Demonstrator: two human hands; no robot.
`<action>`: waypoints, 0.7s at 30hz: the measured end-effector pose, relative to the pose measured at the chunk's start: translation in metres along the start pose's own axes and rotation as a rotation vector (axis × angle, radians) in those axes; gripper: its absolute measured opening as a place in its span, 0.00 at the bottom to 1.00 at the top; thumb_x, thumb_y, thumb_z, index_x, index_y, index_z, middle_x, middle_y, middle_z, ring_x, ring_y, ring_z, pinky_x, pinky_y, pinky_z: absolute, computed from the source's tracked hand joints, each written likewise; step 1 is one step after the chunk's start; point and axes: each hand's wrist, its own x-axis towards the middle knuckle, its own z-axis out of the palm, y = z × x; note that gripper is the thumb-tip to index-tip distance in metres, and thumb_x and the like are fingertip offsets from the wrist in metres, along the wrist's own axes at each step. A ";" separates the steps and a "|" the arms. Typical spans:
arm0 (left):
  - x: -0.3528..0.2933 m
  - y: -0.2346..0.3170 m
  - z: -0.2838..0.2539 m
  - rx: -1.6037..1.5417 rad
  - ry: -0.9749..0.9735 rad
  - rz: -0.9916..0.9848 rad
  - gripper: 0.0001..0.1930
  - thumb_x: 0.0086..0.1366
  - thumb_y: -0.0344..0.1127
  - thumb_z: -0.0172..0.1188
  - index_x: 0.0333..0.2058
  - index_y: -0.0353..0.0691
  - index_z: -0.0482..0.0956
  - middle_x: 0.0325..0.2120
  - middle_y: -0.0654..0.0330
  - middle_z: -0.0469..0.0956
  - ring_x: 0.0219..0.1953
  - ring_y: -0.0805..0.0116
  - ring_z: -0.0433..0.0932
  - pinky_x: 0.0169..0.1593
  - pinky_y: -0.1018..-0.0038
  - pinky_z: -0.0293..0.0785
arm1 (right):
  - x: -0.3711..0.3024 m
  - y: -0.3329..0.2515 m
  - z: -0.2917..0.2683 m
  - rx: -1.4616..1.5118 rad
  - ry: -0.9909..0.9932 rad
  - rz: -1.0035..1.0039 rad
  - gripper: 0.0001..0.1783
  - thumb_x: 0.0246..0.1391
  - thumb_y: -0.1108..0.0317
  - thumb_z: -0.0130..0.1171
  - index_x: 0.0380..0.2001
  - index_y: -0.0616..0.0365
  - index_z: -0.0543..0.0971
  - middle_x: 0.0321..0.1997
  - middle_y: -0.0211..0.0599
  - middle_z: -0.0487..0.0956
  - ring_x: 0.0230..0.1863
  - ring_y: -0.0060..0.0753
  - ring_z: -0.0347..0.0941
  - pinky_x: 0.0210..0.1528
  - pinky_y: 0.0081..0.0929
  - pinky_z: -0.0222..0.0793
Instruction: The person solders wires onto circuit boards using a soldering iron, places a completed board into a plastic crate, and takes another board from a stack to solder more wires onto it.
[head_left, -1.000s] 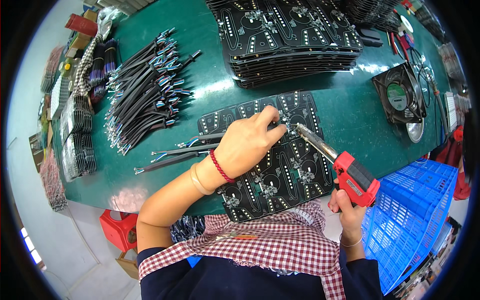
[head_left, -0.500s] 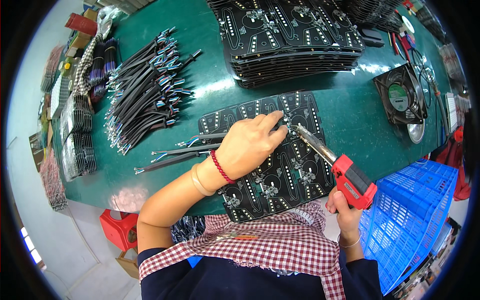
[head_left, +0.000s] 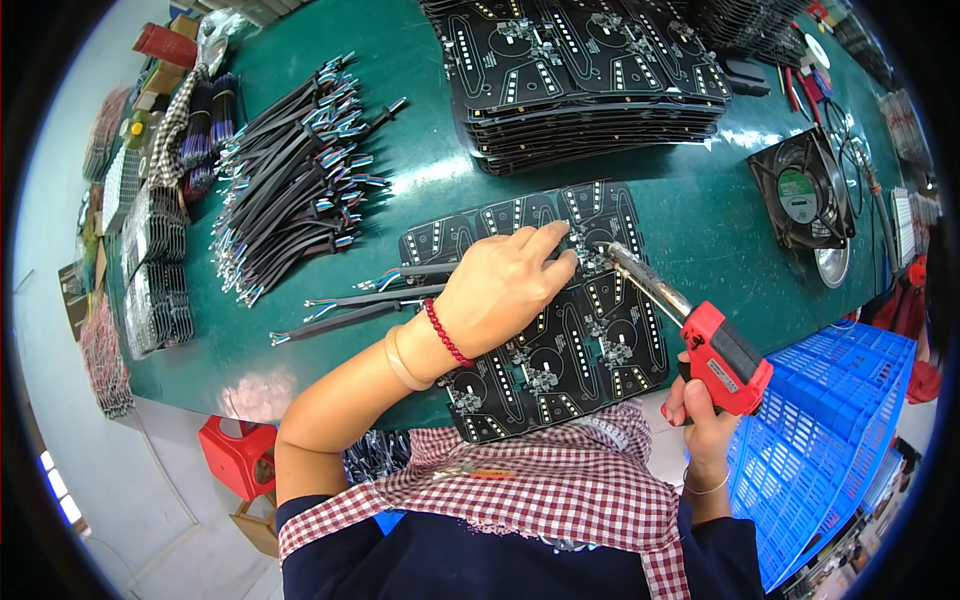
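Observation:
My left hand (head_left: 505, 290) lies over a black circuit board panel (head_left: 490, 405), its fingers closed at the cable ends near the upper right boards. Black-sleeved cables (head_left: 365, 297) with coloured wire ends run out to the left from under the palm; the hand hides their other ends. In my right hand (head_left: 705, 420) is a red soldering gun (head_left: 725, 360), gripped by its handle. Its metal barrel slants up and left, the tip at the board just right of my left fingertips.
A pile of similar cables (head_left: 290, 190) lies at the left. Stacked circuit boards (head_left: 590, 115) stand at the back. A black fan (head_left: 800, 190) sits on the right of the green table (head_left: 700, 220). A blue crate (head_left: 810, 440) is below right, a red stool (head_left: 237, 455) below left.
The soldering gun and my right hand have shifted a little to the right, the tip moving slightly right and up. My left hand stays almost where it was.

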 end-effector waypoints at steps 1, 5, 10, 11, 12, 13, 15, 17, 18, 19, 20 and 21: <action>0.000 0.000 0.000 -0.001 0.006 0.001 0.16 0.49 0.26 0.57 0.39 0.39 0.79 0.46 0.54 0.75 0.36 0.63 0.79 0.37 0.71 0.78 | 0.001 0.000 -0.002 0.000 0.000 -0.001 0.16 0.58 0.68 0.53 0.46 0.68 0.70 0.16 0.33 0.69 0.14 0.19 0.61 0.17 0.20 0.61; 0.000 0.001 0.001 0.000 -0.001 -0.007 0.16 0.48 0.26 0.57 0.39 0.40 0.79 0.47 0.54 0.75 0.34 0.63 0.78 0.36 0.71 0.77 | 0.002 0.001 -0.004 -0.019 -0.048 0.005 0.16 0.59 0.68 0.53 0.45 0.67 0.70 0.16 0.34 0.69 0.14 0.19 0.61 0.17 0.20 0.61; -0.001 0.001 0.001 0.001 0.010 -0.006 0.17 0.47 0.26 0.57 0.39 0.40 0.80 0.47 0.53 0.76 0.32 0.64 0.78 0.35 0.71 0.77 | 0.003 0.003 -0.007 -0.031 -0.067 0.009 0.14 0.58 0.68 0.53 0.44 0.67 0.70 0.16 0.33 0.69 0.14 0.19 0.61 0.17 0.19 0.60; -0.001 0.002 0.002 0.007 0.009 -0.011 0.17 0.47 0.25 0.57 0.39 0.40 0.80 0.48 0.52 0.76 0.32 0.64 0.78 0.35 0.71 0.77 | 0.004 0.002 -0.005 -0.039 -0.051 0.012 0.12 0.58 0.67 0.54 0.39 0.67 0.71 0.15 0.33 0.68 0.14 0.20 0.62 0.17 0.19 0.60; -0.002 0.002 0.003 0.005 0.009 -0.010 0.17 0.47 0.25 0.57 0.39 0.40 0.80 0.48 0.52 0.76 0.32 0.64 0.78 0.35 0.71 0.77 | 0.005 0.001 -0.003 -0.047 -0.035 0.016 0.11 0.58 0.67 0.54 0.35 0.66 0.72 0.15 0.33 0.68 0.14 0.20 0.62 0.17 0.19 0.59; -0.002 0.002 0.003 0.014 0.018 -0.006 0.17 0.47 0.26 0.57 0.39 0.40 0.80 0.48 0.52 0.76 0.32 0.64 0.78 0.35 0.71 0.77 | 0.006 0.001 -0.004 -0.047 -0.036 0.016 0.11 0.58 0.67 0.54 0.35 0.66 0.72 0.15 0.33 0.68 0.14 0.20 0.62 0.17 0.19 0.59; -0.002 0.003 0.003 0.022 0.026 -0.003 0.17 0.47 0.26 0.57 0.39 0.40 0.80 0.48 0.52 0.76 0.32 0.64 0.78 0.35 0.71 0.77 | 0.008 0.001 -0.007 -0.093 -0.076 0.008 0.13 0.58 0.65 0.54 0.25 0.64 0.72 0.14 0.33 0.69 0.13 0.20 0.62 0.17 0.19 0.59; -0.001 0.003 0.002 0.024 0.017 -0.003 0.17 0.47 0.26 0.57 0.39 0.39 0.80 0.48 0.51 0.76 0.32 0.63 0.78 0.35 0.71 0.76 | 0.011 -0.003 -0.005 -0.078 -0.068 0.016 0.15 0.58 0.64 0.54 0.22 0.64 0.72 0.14 0.33 0.69 0.13 0.20 0.62 0.16 0.19 0.59; -0.001 0.004 0.003 0.025 0.018 -0.004 0.17 0.47 0.26 0.57 0.39 0.39 0.80 0.48 0.51 0.76 0.32 0.63 0.78 0.35 0.71 0.76 | 0.012 -0.004 -0.005 -0.064 -0.058 0.023 0.17 0.58 0.64 0.54 0.18 0.63 0.71 0.14 0.33 0.69 0.13 0.20 0.62 0.16 0.19 0.58; -0.002 0.004 0.003 0.028 0.015 -0.005 0.17 0.47 0.26 0.57 0.39 0.39 0.80 0.48 0.51 0.76 0.32 0.63 0.78 0.35 0.71 0.76 | 0.012 -0.003 -0.005 -0.064 -0.059 0.023 0.17 0.58 0.64 0.54 0.18 0.63 0.71 0.14 0.33 0.69 0.13 0.20 0.62 0.16 0.19 0.58; -0.002 0.004 0.003 0.031 0.013 -0.006 0.17 0.47 0.26 0.57 0.40 0.39 0.79 0.48 0.51 0.76 0.33 0.63 0.78 0.36 0.71 0.76 | 0.011 0.000 -0.007 -0.069 -0.047 0.035 0.17 0.58 0.64 0.54 0.19 0.63 0.71 0.14 0.33 0.69 0.13 0.20 0.62 0.16 0.19 0.58; -0.002 0.004 0.003 0.032 0.014 -0.007 0.17 0.47 0.26 0.57 0.40 0.39 0.79 0.48 0.51 0.76 0.33 0.63 0.78 0.36 0.71 0.76 | 0.011 0.001 -0.008 -0.074 -0.035 0.048 0.16 0.57 0.64 0.54 0.20 0.63 0.72 0.14 0.33 0.69 0.13 0.20 0.62 0.16 0.19 0.58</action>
